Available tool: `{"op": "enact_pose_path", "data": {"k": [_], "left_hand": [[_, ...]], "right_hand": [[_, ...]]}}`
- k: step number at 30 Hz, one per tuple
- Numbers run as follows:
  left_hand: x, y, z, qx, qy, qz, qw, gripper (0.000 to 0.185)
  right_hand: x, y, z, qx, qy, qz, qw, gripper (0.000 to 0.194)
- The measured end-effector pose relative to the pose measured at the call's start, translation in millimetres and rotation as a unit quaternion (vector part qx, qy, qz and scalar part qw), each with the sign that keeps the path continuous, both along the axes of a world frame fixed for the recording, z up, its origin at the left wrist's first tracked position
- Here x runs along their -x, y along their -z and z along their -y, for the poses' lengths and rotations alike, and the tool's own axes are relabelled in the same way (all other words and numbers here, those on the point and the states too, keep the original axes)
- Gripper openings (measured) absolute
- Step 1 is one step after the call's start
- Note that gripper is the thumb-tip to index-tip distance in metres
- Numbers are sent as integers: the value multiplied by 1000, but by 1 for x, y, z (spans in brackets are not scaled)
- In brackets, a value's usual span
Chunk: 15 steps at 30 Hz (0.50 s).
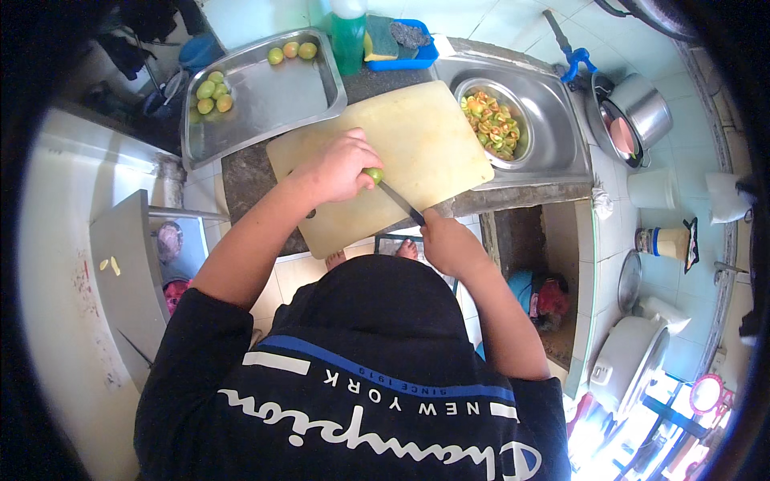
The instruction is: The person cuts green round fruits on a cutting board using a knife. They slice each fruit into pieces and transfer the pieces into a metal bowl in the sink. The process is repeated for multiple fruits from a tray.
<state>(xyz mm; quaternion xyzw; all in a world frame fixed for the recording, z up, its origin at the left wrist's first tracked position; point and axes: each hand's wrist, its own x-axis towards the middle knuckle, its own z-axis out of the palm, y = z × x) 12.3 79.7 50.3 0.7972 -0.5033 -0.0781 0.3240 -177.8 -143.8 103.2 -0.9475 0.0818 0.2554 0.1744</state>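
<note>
On a pale cutting board (421,144), my left hand (346,165) holds a small green fruit (373,175), perhaps a tomato, by its fingertips. My right hand (451,243) grips a knife (400,201) by its handle; the blade's tip end is at the fruit, and whether it cuts in cannot be told. Beyond the board at the left is a metal tray (258,87) with several whole green and orange-tinged fruits (213,93). A metal bowl (525,129) at the right holds many cut pieces (490,126).
The bowl stands in a steel sink (550,108) with a blue tap (579,60) beside it. Behind the board are a bottle of green liquid (348,45) and a blue tray (428,55) with a sponge (380,39) and a scouring pad (409,35). Pots (640,111) are at the right.
</note>
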Motion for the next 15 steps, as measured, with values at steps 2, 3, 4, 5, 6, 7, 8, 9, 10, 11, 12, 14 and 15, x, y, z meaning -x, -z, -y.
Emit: {"op": "enact_pose_path", "data": {"k": [2,3,4,5,6,7,8,9,10,11,12,14,15], "left_hand": [[-5,-3,-4,-17,-8,-2,1000,36],[-7,-4,-6,-19,-8,3,1000,35],[-8,-5,-8,-28,-11,-2,1000,34],[-8,-4,-9,-19,-5,-5,1000,33],[-7,-3,-11,-21,-23,-11,999,35],[-5,-1,-13,-5,-28,-15,999,37],[-2,2,-13,8,-42,-21,999,39],[3,6,-13,31,-84,-44,995,40],[11,11,-15,49,-136,-68,987,42],[20,15,-16,63,-188,-100,975,44],[28,20,-15,92,-215,-64,970,44],[43,26,-16,126,-274,-20,953,46],[48,29,-17,148,-283,0,948,45]], "right_hand": [[-2,-1,6,-38,-7,-13,999,27],[0,-4,10,-23,-9,-19,1000,27],[7,-11,16,6,-7,-35,999,27],[14,-19,21,29,-12,-44,999,28],[23,-28,26,25,-10,-53,998,27],[32,-38,32,17,-13,-56,998,26],[38,-45,34,9,-15,-58,998,25],[40,-48,33,-19,10,-48,999,25],[42,-50,30,-46,34,-36,998,25],[42,-51,27,-71,61,-21,995,26],[42,-48,16,-72,78,12,994,26],[37,-42,1,-75,76,6,994,26],[34,-39,-5,-80,71,7,994,27]]}}
